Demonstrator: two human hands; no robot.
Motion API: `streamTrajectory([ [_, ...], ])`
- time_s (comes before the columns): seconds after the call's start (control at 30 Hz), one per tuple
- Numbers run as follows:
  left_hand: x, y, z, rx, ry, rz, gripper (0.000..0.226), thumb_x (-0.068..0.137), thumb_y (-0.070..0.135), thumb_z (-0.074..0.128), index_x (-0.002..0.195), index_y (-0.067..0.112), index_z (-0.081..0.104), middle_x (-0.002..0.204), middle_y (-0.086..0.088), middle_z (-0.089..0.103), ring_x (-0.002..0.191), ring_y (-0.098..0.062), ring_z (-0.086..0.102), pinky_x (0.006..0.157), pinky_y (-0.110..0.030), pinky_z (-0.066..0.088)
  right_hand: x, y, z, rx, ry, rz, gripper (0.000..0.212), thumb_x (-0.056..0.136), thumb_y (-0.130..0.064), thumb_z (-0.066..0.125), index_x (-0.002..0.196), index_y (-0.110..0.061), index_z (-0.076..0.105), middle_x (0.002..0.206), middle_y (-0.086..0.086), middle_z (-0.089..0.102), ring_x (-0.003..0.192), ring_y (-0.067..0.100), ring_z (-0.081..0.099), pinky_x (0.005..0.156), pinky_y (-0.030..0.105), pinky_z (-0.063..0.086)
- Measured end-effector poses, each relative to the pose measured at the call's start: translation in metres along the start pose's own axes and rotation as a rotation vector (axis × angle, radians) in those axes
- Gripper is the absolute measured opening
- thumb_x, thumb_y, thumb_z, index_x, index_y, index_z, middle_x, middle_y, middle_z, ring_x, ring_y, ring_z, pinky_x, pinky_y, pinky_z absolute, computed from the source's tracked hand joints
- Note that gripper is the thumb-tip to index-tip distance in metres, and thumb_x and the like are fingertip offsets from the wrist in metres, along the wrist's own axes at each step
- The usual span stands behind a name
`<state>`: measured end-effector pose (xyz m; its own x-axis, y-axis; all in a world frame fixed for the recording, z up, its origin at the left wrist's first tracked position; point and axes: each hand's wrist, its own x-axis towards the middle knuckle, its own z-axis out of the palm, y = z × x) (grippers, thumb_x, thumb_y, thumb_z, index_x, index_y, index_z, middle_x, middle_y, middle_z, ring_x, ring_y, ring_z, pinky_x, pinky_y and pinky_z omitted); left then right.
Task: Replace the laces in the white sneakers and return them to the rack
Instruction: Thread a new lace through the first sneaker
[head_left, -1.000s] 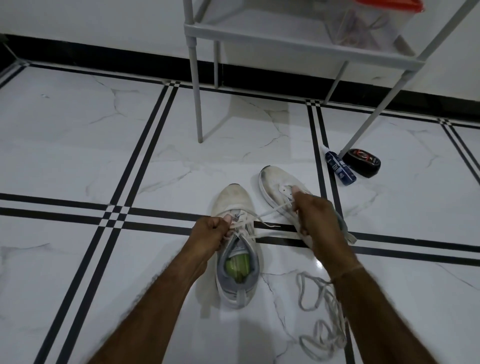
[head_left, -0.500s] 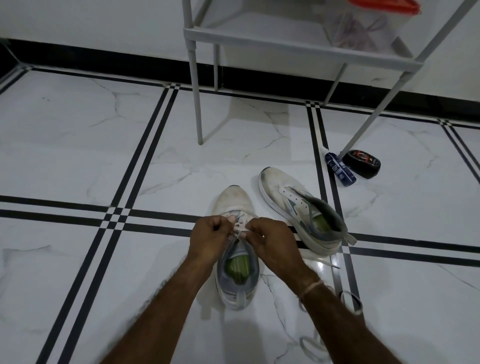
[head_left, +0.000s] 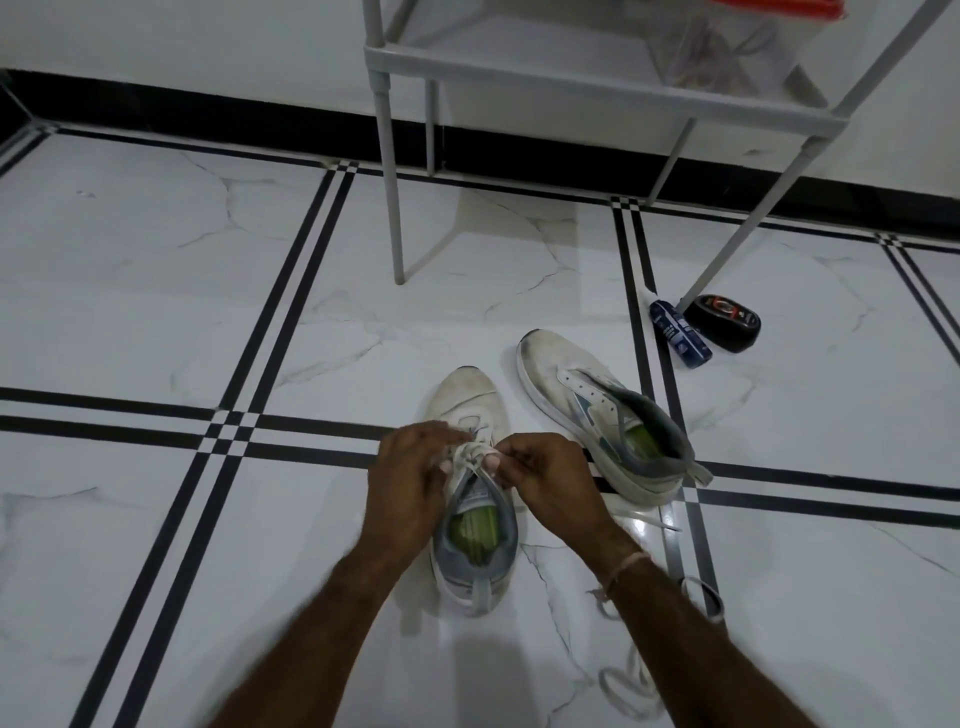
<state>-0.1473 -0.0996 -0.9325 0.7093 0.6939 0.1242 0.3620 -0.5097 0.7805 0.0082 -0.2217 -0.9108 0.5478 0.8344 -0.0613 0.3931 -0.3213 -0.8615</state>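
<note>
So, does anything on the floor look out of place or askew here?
Yes. The unlaced sneaker leans on its side, a loose lace lies tangled by the right forearm, and a blue bottle lies flat beside the rack leg.

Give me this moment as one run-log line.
phase: lacing near sneaker | left hand: pinches lace | right hand: pinches lace | far sneaker: unlaced, on floor | loose lace: on floor

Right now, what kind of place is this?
Probably a home hallway or entry corner, indoors. Signs: a glossy marble-look tiled floor with black stripes, a grey rack against the wall, and white sneakers near a blue bottle and a black tin.
</note>
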Motion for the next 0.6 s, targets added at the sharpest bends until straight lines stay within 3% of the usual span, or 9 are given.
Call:
streamTrajectory([
  [0.07,-0.003,-0.001,0.004,-0.003,-0.025,-0.043,0.024,0.092,0.026,0.059,0.111,0.023,0.074,0.115,0.007,0.071,0.111,-0.016,0.061,0.096,-0.044,0.050,-0.003,0.003,0.000,0.026,-0.010,0.011,0.026,0.090,-0.039,0.070,0.077,-0.018,0.075,0.066,-0.002,0.071,0.065,0.018,0.069,0.071,0.045,0.058],
  [0.13,-0.004,0.003,-0.003,-0.007,0.038,-0.062,0.017,0.092,0.029,0.060,0.099,0.022,0.074,0.101,0.011,0.071,0.097,-0.007,0.059,0.087,-0.031,0.051,-0.003,0.001,-0.001,0.047,-0.035,0.017,0.023,0.092,-0.033,0.071,0.076,-0.016,0.075,0.066,-0.001,0.071,0.066,0.018,0.070,0.070,0.041,0.058],
  [0.2,0.002,0.011,-0.014,-0.023,0.051,-0.026,0.014,0.097,0.024,0.060,0.088,0.022,0.070,0.084,0.014,0.069,0.079,-0.003,0.059,0.074,-0.017,0.046,0.000,-0.005,-0.005,0.081,-0.076,0.036,0.024,0.096,-0.025,0.070,0.076,-0.014,0.075,0.064,-0.001,0.071,0.063,0.015,0.069,0.065,0.031,0.055],
  [0.27,0.009,0.014,-0.020,-0.154,-0.033,-0.067,0.022,0.101,0.012,0.058,0.081,0.018,0.066,0.070,0.010,0.067,0.068,-0.006,0.061,0.065,-0.015,0.047,0.003,-0.008,-0.011,0.182,-0.091,0.068,0.028,0.101,-0.021,0.064,0.078,-0.009,0.072,0.066,0.006,0.069,0.064,0.014,0.066,0.063,0.024,0.051],
  [0.33,0.009,0.006,-0.023,-0.274,-0.050,-0.168,0.026,0.101,0.005,0.056,0.079,0.012,0.067,0.063,0.007,0.064,0.061,-0.004,0.059,0.059,-0.015,0.047,0.001,-0.004,-0.018,0.322,-0.068,0.125,0.034,0.106,-0.022,0.055,0.078,-0.006,0.067,0.077,0.017,0.070,0.068,0.017,0.065,0.060,0.023,0.048],
  [0.43,0.001,-0.016,-0.030,-0.304,0.047,-0.380,0.029,0.100,-0.001,0.055,0.075,0.007,0.067,0.062,0.001,0.061,0.055,0.002,0.054,0.059,-0.007,0.043,-0.010,0.016,-0.023,0.402,-0.041,0.251,0.035,0.108,-0.019,0.050,0.079,-0.007,0.064,0.082,0.014,0.072,0.069,0.019,0.064,0.058,0.025,0.042],
  [0.53,-0.009,-0.032,-0.027,-0.125,0.021,-0.413,0.027,0.100,0.008,0.058,0.075,0.014,0.070,0.064,0.007,0.068,0.062,0.001,0.062,0.067,-0.012,0.049,-0.022,0.033,-0.021,0.328,-0.081,0.338,0.033,0.106,-0.020,0.053,0.082,-0.002,0.066,0.082,0.011,0.074,0.069,0.018,0.065,0.061,0.030,0.043],
  [0.6,-0.013,-0.037,-0.019,-0.028,0.027,-0.349,0.017,0.096,0.016,0.066,0.082,0.019,0.074,0.076,0.007,0.073,0.078,-0.012,0.068,0.078,-0.034,0.056,-0.020,0.040,-0.018,0.215,-0.048,0.295,0.025,0.102,-0.018,0.062,0.081,-0.007,0.072,0.081,0.008,0.075,0.074,0.017,0.068,0.069,0.038,0.053],
])
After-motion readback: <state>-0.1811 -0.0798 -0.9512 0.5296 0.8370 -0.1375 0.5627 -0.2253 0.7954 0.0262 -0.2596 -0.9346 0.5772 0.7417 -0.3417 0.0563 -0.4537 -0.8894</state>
